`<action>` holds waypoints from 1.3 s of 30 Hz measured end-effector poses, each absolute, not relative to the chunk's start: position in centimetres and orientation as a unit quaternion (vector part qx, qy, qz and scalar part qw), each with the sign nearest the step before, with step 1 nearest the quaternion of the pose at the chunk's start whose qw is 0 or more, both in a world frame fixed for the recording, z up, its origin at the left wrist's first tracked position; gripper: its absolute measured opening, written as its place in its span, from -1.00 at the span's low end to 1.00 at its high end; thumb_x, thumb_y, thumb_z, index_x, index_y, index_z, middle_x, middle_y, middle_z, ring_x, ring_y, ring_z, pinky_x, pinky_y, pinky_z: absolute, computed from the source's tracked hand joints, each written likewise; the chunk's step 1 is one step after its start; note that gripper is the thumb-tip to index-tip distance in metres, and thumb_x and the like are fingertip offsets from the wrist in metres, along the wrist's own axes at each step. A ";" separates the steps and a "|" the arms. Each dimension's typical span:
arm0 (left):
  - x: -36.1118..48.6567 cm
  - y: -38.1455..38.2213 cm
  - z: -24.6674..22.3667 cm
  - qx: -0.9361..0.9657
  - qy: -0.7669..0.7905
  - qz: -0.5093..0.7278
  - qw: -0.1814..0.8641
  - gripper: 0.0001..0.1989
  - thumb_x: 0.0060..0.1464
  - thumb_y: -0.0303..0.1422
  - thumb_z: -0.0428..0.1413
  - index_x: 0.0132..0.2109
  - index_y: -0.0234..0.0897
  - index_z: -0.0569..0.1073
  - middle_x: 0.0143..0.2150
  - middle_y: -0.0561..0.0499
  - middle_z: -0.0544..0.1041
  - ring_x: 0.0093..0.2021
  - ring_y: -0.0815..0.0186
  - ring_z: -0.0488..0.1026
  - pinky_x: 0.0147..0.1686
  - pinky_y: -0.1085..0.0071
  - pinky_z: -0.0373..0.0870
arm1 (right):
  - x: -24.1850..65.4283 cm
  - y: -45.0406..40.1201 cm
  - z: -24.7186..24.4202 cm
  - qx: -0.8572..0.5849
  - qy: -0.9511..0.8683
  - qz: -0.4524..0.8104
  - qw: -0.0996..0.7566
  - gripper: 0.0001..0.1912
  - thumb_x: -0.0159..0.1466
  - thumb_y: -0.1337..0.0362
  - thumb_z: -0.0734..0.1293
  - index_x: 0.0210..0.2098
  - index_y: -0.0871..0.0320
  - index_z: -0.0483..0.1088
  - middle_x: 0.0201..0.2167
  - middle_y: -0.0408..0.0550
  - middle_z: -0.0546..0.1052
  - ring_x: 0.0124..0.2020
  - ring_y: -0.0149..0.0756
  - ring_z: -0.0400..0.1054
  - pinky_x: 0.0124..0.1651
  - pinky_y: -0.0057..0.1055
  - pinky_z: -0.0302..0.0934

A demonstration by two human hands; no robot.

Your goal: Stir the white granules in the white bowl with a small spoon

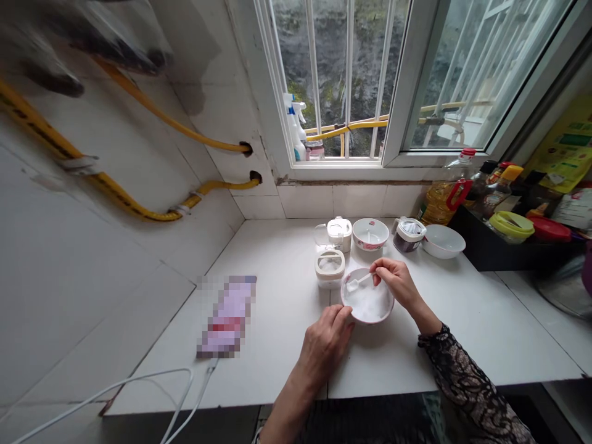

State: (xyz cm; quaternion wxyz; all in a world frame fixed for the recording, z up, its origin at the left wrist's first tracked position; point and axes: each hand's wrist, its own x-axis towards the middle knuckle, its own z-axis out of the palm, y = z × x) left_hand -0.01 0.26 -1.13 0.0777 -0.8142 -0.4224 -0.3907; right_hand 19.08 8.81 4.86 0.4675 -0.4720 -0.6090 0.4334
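The left hand (326,342) rests bent fingers on the near-left rim of a bowl (372,321); whether they clamp it cannot be told. A white jar (330,280) stands just beyond on the bench (282,345). White powder (369,303) already covers the bowl's bottom; what is left does not show. Over it, a white spoon (362,281) points leftward and slightly nearer, its long axis slanting toward the right hand (395,282), whose fingers pinch the handle closed.
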 end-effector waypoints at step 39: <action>-0.1 0.3 -1.2 -0.816 -0.431 -0.379 0.068 -0.80 0.28 -0.47 -0.08 0.02 -0.25 0.30 -0.21 -0.05 0.52 -0.22 0.28 0.52 -0.36 0.46 0.49 | 19.5 7.9 5.8 -0.464 -0.724 0.149 0.488 -0.83 0.18 0.37 0.22 -0.44 0.06 0.43 -0.58 -0.10 0.51 -0.27 -0.11 0.38 -0.14 -0.23 0.23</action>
